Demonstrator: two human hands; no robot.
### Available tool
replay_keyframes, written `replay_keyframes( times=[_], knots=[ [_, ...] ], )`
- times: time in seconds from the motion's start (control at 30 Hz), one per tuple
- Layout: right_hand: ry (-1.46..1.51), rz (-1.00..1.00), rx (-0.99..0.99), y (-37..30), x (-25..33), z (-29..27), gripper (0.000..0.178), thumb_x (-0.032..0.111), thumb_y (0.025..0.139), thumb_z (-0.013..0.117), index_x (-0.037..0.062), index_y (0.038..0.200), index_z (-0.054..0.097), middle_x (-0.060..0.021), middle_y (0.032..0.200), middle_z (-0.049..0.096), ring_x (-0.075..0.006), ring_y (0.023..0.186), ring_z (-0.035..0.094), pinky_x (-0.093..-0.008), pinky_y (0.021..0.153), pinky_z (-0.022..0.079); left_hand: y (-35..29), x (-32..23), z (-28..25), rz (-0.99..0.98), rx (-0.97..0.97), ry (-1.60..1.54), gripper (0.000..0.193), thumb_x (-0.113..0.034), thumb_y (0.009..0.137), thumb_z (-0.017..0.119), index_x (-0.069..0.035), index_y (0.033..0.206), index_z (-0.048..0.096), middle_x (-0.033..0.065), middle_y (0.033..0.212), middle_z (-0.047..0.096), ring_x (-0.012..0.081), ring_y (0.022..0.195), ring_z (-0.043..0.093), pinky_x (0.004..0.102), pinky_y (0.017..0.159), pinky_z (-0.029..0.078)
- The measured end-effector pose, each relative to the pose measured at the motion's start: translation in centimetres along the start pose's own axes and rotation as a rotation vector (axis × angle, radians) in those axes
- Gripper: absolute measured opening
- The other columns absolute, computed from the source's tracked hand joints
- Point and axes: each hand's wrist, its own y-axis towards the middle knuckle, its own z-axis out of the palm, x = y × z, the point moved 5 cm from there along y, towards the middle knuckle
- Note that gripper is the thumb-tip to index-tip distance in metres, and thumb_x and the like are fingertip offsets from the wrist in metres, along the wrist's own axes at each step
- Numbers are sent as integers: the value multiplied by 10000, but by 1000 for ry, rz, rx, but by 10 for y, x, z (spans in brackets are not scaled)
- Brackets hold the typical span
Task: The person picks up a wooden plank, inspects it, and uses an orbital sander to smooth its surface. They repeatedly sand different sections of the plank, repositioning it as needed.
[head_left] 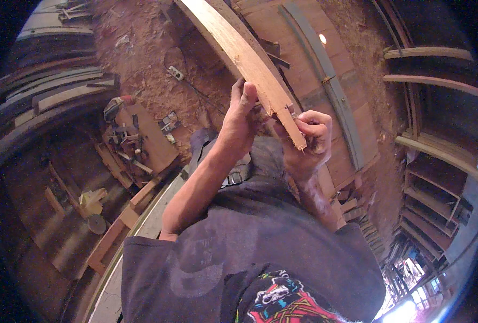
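A long pale wooden board (pixel 249 59) runs from the top of the view down toward my chest. Its near end narrows to a tongue with rough, splintered edges. My left hand (pixel 239 116) grips the board's left edge, thumb up along the side and the other fingers partly hidden underneath. At the narrowed end, my right hand (pixel 311 140) is closed with bent fingers around the tongue from below and the right. Whether a small item also sits between the right fingertips, I cannot tell.
Wood shavings cover the brown floor. A power strip (pixel 176 72) with a cable lies left of the board. Tools lie on a wooden panel (pixel 152 137) at left. A long grey beam (pixel 333 91) rests on plywood at right. Stacked planks (pixel 61 97) line the left side.
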Motion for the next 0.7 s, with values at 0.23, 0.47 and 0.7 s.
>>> replay_keyframes(
  times=[0.23,0.47,0.7],
  knots=[
    [-75,-37,46,3,21,9,394,33,733,941,58,969,627,-85,1050,613,-180,931,630,-297,779,530,-17,-21,7,31,-6,21,865,-711,1025,358,-28,1553,316,174,1466,517,334,1340,541,476,1114,474],
    [-79,-199,106,8,49,22,281,86,729,829,68,976,699,-105,1033,679,-257,918,673,-347,760,541,-24,-62,-7,83,60,-218,757,-609,1065,433,-21,1537,367,202,1462,532,367,1357,530,507,1116,468],
    [-275,-375,406,1,63,28,172,207,771,745,161,935,726,-31,1059,699,-259,1019,664,-451,919,462,-8,-61,-57,156,-239,-165,539,-165,970,677,66,1367,396,226,1231,613,319,1065,706,464,900,624]
  ],
)
